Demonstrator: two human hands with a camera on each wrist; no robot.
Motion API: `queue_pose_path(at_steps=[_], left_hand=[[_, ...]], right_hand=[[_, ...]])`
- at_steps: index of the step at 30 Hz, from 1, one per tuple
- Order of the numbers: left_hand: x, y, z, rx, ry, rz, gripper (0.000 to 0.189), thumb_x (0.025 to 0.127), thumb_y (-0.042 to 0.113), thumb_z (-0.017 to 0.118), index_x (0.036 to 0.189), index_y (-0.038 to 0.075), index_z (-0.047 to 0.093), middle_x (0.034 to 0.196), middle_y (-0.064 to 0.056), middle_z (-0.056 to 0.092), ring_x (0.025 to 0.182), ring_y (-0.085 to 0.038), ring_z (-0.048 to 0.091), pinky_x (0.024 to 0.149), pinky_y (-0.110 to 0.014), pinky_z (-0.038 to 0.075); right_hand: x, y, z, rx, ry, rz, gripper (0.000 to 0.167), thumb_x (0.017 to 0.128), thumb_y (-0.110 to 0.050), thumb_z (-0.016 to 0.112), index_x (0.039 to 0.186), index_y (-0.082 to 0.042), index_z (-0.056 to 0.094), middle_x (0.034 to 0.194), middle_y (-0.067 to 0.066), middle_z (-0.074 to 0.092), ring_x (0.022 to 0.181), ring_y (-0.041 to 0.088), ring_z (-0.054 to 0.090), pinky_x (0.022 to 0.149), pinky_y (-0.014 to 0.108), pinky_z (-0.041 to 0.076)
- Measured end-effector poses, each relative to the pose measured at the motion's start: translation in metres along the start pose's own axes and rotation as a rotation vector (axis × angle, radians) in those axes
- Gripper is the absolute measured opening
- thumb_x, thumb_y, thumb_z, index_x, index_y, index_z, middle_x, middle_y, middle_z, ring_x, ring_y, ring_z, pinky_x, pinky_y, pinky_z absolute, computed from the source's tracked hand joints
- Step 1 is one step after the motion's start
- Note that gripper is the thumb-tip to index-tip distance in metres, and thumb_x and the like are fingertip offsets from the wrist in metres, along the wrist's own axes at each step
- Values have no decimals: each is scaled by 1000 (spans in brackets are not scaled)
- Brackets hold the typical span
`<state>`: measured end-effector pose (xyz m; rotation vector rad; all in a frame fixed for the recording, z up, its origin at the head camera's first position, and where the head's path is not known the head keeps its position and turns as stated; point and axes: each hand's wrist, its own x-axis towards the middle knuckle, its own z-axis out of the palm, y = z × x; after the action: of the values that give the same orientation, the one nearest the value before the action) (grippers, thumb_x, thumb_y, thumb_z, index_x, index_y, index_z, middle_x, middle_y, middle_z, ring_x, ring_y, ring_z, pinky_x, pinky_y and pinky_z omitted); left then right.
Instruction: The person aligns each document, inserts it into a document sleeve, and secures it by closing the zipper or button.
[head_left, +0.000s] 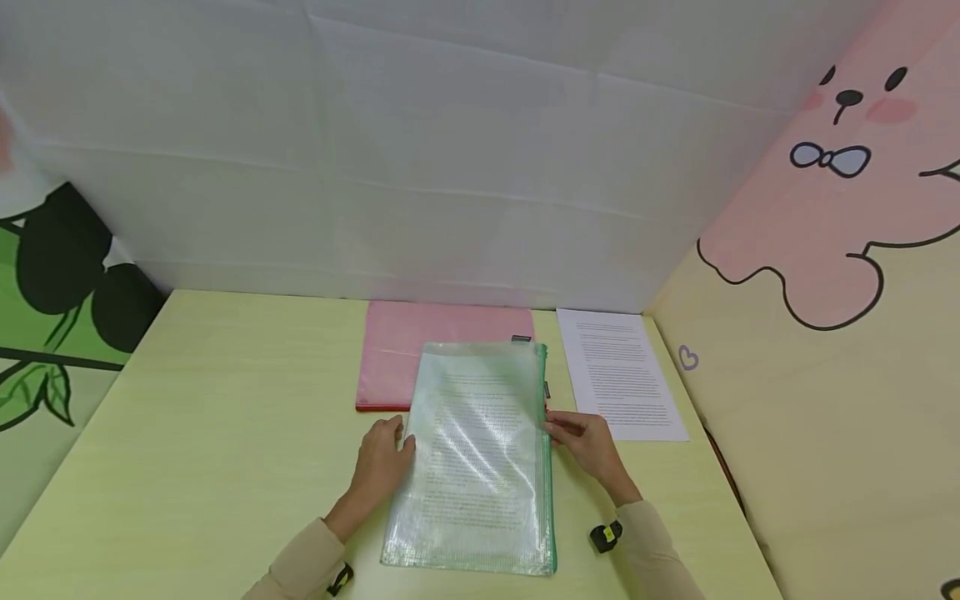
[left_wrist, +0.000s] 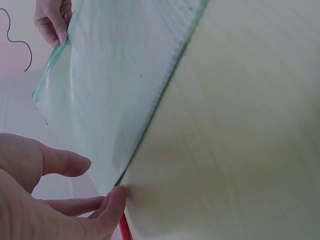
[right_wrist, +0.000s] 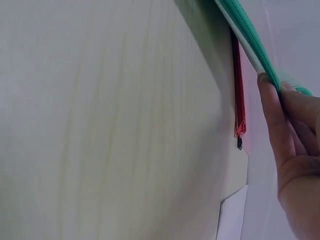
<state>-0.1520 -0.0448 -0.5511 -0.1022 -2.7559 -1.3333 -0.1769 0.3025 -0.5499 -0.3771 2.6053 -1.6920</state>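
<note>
A translucent mesh zipper folder [head_left: 472, 467] with a green zipper edge and a printed sheet showing through it lies near the middle of the table. My right hand [head_left: 588, 446] pinches its green zipper edge between thumb and fingers; the right wrist view shows that edge [right_wrist: 250, 40] raised off the table. At the opposite long edge, my left hand [head_left: 382, 458] touches the folder with its fingertips. Thumb and fingers of the left hand [left_wrist: 60, 200] stand apart in the left wrist view. Under the folder's far part lies a pink zipper folder [head_left: 390, 358] with a red zipper.
Printed paper [head_left: 622, 375] lies at the back right of the table [head_left: 225, 433], beside the pink folder. A pale wall [head_left: 450, 167] rises behind the table. On the right stands a wall [head_left: 825, 417] with a pink cartoon animal.
</note>
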Motion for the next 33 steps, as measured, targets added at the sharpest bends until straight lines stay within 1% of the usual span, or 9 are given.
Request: queue_pose_path(at_steps=[2,5,7,9,13,18,22,27,33], left_hand=[[4,-3,-1,-30,-3,0,16,89,-4,65,78,-1,54,78,-12,56,78,-26,57,68,-38,49],[10,-7,-4,-100,-17,-23,11,89,-5,64,80,-4,57,83,-15,63,86,-30,65,76,-43,55],[13,-9,-7,-143,-35,-57,6,90,-4,63,87,-10,62,87,-17,67,90,-31,67,79,-45,56],[15,-11,-10,-178,-53,-92,13,90,-4,63,97,-15,67,90,-19,69,91,-32,68,81,-45,57],[19,-15,-15,-212,-63,-142,23,90,-4,65,110,-14,70,96,-20,73,92,-34,70,83,-45,59],[26,-20,-21,-222,-50,-154,19,88,-3,71,107,-9,71,95,-16,74,88,-31,72,81,-43,60],[32,-22,-27,-226,-33,-145,20,87,-4,74,107,-8,72,94,-16,75,87,-30,73,81,-41,60],[41,-24,-39,-228,-7,-133,20,87,-5,74,106,-8,73,93,-17,75,87,-31,73,81,-40,61],[51,-31,-55,-238,16,-126,21,86,-5,74,107,-7,74,94,-16,75,88,-29,73,75,-22,57]], right_hand=[[1,4,1,11,12,-15,23,91,6,71,113,14,71,103,28,73,74,29,75,68,46,62],[3,6,4,26,32,-40,24,91,2,73,112,12,73,102,25,74,74,26,75,67,44,62],[3,7,5,36,43,-57,24,91,2,73,112,12,73,101,25,74,75,26,76,67,45,62],[3,8,7,37,53,-72,23,91,3,73,112,13,73,101,26,74,76,26,76,67,46,62],[4,7,10,42,67,-75,23,91,3,73,112,13,73,101,26,74,79,24,76,68,46,62],[10,2,15,80,73,-28,24,92,2,73,113,14,72,103,28,73,83,16,75,71,42,62],[16,-3,21,116,84,26,24,92,3,72,113,14,71,102,29,72,84,12,75,72,38,63],[26,-11,29,162,90,62,25,92,3,72,115,14,70,109,29,71,87,11,74,75,37,62],[40,-22,41,204,103,128,27,93,3,72,117,16,68,103,30,71,85,11,74,77,42,62]])
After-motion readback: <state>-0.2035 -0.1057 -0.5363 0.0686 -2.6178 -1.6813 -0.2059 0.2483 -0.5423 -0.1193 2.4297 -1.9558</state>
